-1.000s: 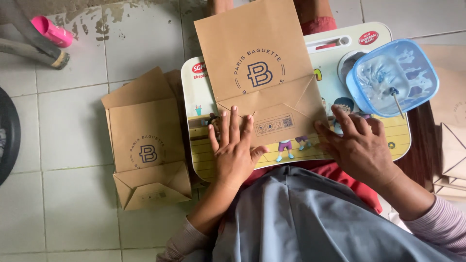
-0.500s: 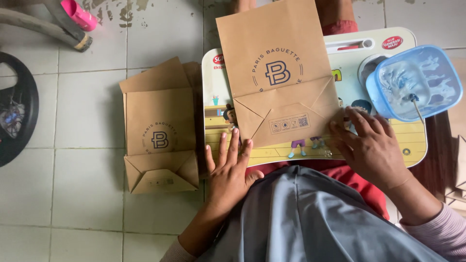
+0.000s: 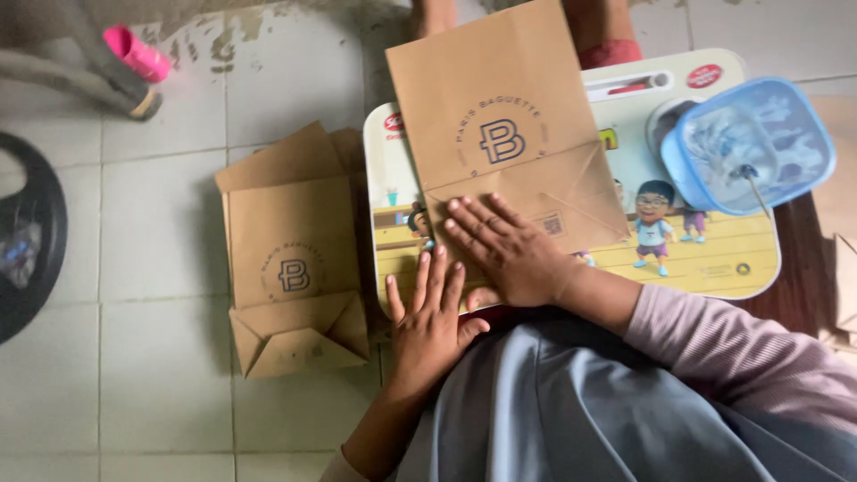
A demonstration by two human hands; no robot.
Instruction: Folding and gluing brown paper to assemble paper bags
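A flat brown paper bag (image 3: 509,134) with a round dark logo lies on a small lap table (image 3: 714,250) printed with cartoon figures. My right hand (image 3: 504,250) presses flat, fingers spread, on the bag's folded bottom flap. My left hand (image 3: 430,312) rests flat at the table's near edge, just below the bag's lower left corner, fingers apart. Neither hand grips anything.
A stack of similar folded brown bags (image 3: 290,259) lies on the tiled floor left of the table. A blue plastic container (image 3: 750,147) sits at the table's right end. A pink-tipped chair leg (image 3: 134,54) and a dark round object (image 3: 27,236) are at far left.
My right hand has moved left from the table's right side onto the bag's bottom flap. My left hand has slipped down off the bag to the table's near edge.
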